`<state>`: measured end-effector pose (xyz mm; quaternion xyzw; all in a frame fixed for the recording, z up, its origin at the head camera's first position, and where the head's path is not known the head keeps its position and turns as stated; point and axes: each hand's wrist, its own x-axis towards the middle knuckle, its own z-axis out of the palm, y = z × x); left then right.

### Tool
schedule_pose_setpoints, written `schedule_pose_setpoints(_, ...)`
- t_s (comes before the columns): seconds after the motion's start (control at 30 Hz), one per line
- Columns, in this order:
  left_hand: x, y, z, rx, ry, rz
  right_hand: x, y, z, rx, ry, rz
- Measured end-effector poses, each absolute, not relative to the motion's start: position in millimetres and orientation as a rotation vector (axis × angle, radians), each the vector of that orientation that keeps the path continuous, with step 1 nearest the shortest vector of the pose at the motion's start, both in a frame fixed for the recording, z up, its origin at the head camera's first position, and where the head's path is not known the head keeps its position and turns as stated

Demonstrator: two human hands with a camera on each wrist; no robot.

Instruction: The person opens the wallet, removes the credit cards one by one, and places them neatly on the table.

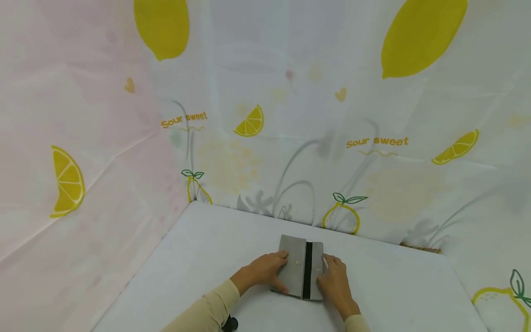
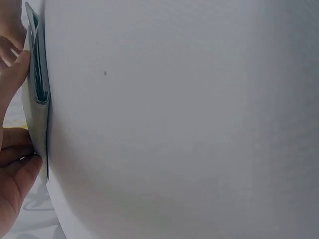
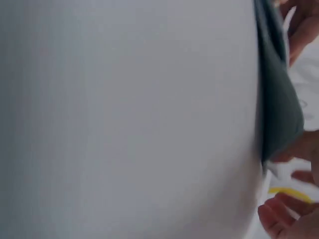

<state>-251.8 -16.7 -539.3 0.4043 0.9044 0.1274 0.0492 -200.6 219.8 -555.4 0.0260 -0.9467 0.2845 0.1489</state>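
A grey folding wallet (image 1: pixel 292 272) lies on the white table, two small metal snap parts on its face and a black strip between the broad panel and the narrow flap (image 1: pixel 317 258). My left hand (image 1: pixel 263 269) holds the broad panel, thumb low on its face and fingers at the left side. At the opposite edge my right hand (image 1: pixel 337 281) grips the flap, thumb on it and index fingertip beside the edge. The left wrist view catches the wallet (image 2: pixel 37 114) edge-on, its layers showing. In the right wrist view the flap (image 3: pixel 281 104) stands at an angle to the table.
The white table (image 1: pixel 398 286) meets cloth walls (image 1: pixel 274 175) printed with lemons on the far and left sides. A small black object (image 1: pixel 230 323) shows beside the left sleeve (image 1: pixel 207 309). Brownish fringe (image 1: pixel 421 249) pokes out along the table's far edge.
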Motion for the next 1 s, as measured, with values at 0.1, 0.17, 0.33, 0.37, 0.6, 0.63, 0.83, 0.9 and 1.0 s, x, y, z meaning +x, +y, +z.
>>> schedule_pose_setpoints(0.1,-252.1,-15.6,-539.4,1.227,2.742,0.364,-207.2,223.7,-555.6,0.299,-2.725,0.664)
schedule_pose_setpoints(0.17,-251.5,-14.0,-540.7,1.232,2.748,0.316,-211.7,223.0,-556.4,0.415,-2.753,0.587)
schedule_pose_setpoints(0.33,-250.3,-10.0,-540.9,1.314,2.811,0.137,-217.2,217.1,-553.4,0.492,-2.807,0.407)
schedule_pose_setpoints(0.37,-250.3,-9.9,-539.6,1.334,2.815,0.13,-217.7,216.6,-551.9,0.495,-2.801,0.374)
schedule_pose_setpoints(0.6,-241.5,-24.7,-534.4,1.345,2.714,0.438,-219.7,216.2,-549.8,0.506,-2.863,0.461)
schedule_pose_setpoints(0.63,-239.7,-28.1,-535.0,1.338,2.718,0.488,-219.9,216.1,-550.9,0.504,-2.882,0.476)
schedule_pose_setpoints(0.83,-236.0,-50.7,-536.8,1.243,2.792,0.79,-220.7,216.3,-552.6,0.549,-2.846,0.441)
schedule_pose_setpoints(0.9,-237.9,-59.4,-538.6,1.189,2.854,0.797,-220.7,217.1,-550.3,0.565,-2.817,0.422)
schedule_pose_setpoints(1.0,-243.6,-72.7,-542.2,1.071,2.955,0.724,-220.5,218.7,-545.7,0.577,-2.797,0.425)
